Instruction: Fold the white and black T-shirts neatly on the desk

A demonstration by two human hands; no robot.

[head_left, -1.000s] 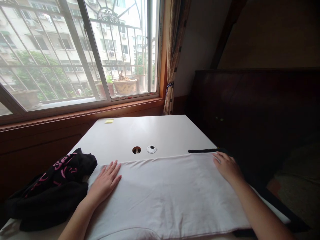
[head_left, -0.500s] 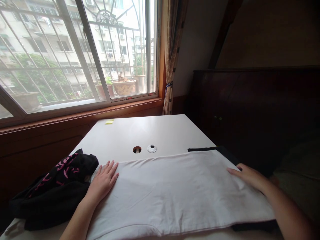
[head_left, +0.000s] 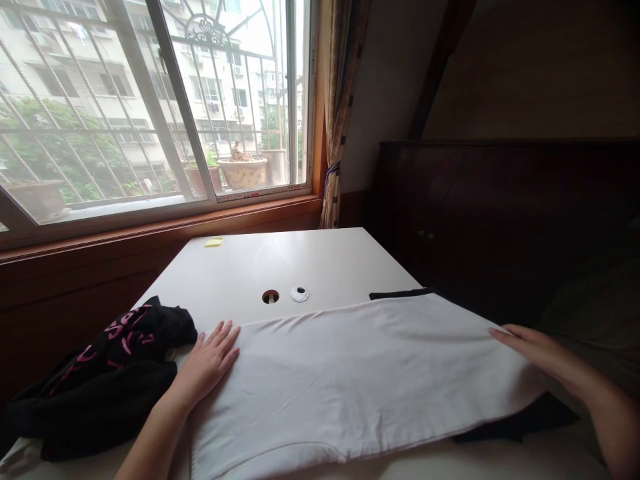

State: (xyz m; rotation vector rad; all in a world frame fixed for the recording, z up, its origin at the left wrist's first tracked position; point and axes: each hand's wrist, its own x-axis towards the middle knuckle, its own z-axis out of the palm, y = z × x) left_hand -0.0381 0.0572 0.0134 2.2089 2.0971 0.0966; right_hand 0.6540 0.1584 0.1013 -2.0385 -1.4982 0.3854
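Note:
White trousers [head_left: 340,373], by their look folded lengthwise, stretch across the front of the white table [head_left: 240,267]. My left hand [head_left: 215,353] lies flat on their left part, fingers extended and slightly spread. At the right end, my right hand [head_left: 530,347] holds the edge of the cloth, which looks a little raised there; some of its fingers are hidden. Dark cloth [head_left: 525,420] shows from under the trousers on the right side, and a strip of it at their far edge.
A crumpled black garment with pink lettering [head_left: 120,347] is heaped at the left. Two round fittings [head_left: 300,294] are set in the tabletop. A yellow sticky note [head_left: 214,243] sits near the far left corner. Beyond are a barred window [head_left: 225,100] and a curtain [head_left: 337,133].
My right hand has moved to the right along with the trousers' right end, and more dark cloth shows beneath. My left hand stays flat on the trousers. The view has shifted slightly.

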